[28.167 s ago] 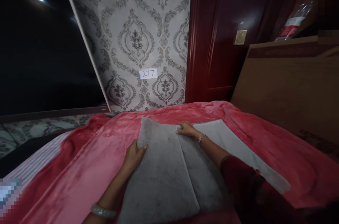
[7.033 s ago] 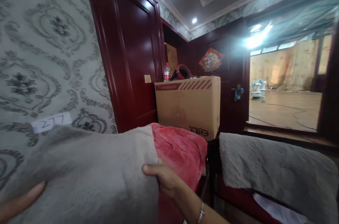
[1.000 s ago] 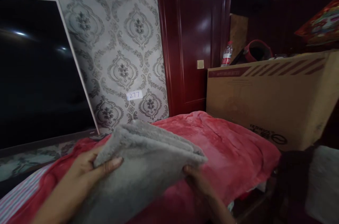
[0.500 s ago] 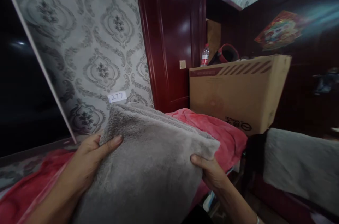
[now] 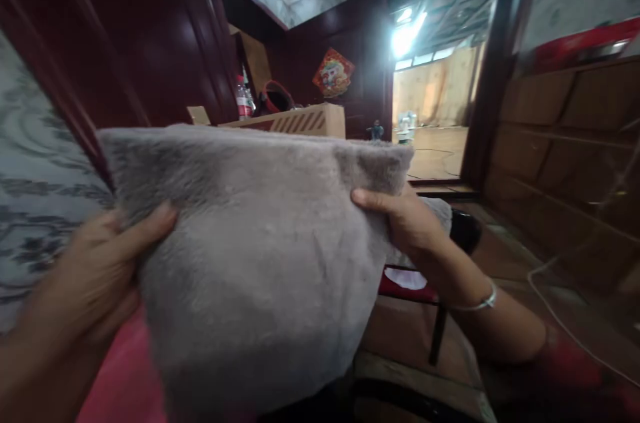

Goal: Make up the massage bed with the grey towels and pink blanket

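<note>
Holding folded grey plush blanket (image 5: 250,263) up at chest, left hand (image 5: 85,276) and right hand (image 5: 410,226) pinching opposite top corners, thumbs in front, keeping folds flat; brown cardboard box (image 5: 300,122) behind blanket.

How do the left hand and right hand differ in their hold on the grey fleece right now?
The left hand grips the folded grey fleece at its left edge, nearer the camera and blurred; the right hand grips the right edge, farther off and sharper. The right wrist wears a thin silver bangle; the left wrist is out of view. On both, the thumb lies over the front of the fleece, lifted between them.
</note>
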A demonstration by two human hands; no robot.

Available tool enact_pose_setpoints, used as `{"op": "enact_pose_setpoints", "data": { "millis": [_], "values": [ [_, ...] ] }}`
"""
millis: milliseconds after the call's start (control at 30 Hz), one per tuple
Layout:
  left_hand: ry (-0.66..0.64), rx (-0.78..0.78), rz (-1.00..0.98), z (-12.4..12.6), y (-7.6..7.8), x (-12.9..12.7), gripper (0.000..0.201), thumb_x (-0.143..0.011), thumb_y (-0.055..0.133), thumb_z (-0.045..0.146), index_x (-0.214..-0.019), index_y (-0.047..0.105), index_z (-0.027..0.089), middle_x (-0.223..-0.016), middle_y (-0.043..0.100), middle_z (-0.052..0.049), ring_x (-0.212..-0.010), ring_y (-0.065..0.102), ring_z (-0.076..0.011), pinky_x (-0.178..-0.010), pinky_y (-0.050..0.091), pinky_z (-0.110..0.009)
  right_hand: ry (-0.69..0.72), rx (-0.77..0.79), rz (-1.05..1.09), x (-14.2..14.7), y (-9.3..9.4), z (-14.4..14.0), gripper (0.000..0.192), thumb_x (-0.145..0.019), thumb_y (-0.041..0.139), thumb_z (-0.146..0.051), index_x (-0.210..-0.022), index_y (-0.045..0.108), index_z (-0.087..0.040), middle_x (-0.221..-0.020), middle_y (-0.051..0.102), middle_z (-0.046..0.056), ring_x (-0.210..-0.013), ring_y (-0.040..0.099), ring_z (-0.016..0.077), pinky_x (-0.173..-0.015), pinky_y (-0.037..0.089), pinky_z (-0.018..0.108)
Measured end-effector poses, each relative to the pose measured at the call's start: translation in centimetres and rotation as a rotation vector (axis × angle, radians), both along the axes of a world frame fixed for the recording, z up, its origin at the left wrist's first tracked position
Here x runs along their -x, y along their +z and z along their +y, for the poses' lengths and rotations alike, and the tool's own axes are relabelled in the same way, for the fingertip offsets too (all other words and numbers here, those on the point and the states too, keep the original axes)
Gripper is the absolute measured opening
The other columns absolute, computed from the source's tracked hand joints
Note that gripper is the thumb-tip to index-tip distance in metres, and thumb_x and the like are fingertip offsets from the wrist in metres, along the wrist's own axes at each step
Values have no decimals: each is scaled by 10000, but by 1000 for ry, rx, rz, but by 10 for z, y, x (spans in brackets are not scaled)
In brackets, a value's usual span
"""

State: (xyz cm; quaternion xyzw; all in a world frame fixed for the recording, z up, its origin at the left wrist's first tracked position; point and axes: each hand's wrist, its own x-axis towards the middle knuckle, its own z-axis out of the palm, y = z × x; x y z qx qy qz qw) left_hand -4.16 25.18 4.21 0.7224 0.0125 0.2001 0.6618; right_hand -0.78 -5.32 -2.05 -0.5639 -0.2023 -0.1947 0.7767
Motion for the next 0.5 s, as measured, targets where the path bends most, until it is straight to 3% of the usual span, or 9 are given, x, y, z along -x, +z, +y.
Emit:
{"op": "enact_pose_setpoints", "data": {
  "millis": [100,200,300,400,500],
  "values": [
    [-271,139,-79,-60,8,-43,191,-663,794,213,-825,717,148,-717,731,0,-610,665,-134,-541,549,-203,-152,95,3,-9,18,-56,501,-637,867,-414,-1075,711,-228,-1041,745,30,-1028,692,293,-900,583,462],
    [-455,194,-60,-116,8,-95,175,-744,757,219,-872,713,108,-752,730,-51,-664,692,-169,-599,584,-254,-227,178,73,-34,31,-117,423,-681,831,-344,-1056,713,-189,-1028,748,66,-989,703,307,-866,592,471],
    [-570,172,-25,-170,0,-158,209,-769,743,236,-924,703,102,-811,736,-84,-774,720,-211,-729,612,-324,-266,196,200,-75,31,-176,350,-691,804,-278,-1007,723,-150,-988,754,126,-892,715,320,-805,602,483],
    [-530,21,30,-218,-25,-216,232,-837,669,253,-1009,687,98,-954,746,-131,-897,727,-235,-837,596,-362,-381,171,306,-115,8,-217,384,-714,770,-283,-1060,711,-127,-1044,746,178,-879,714,324,-791,597,477],
    [-448,-211,76,-249,-70,-247,418,-832,698,299,-1203,644,115,-1202,700,-197,-1118,680,-301,-957,547,-430,-630,309,380,-135,-39,-236,606,-724,774,-323,-1281,632,-131,-1231,692,197,-1051,685,337,-911,554,482]
  ]
}}
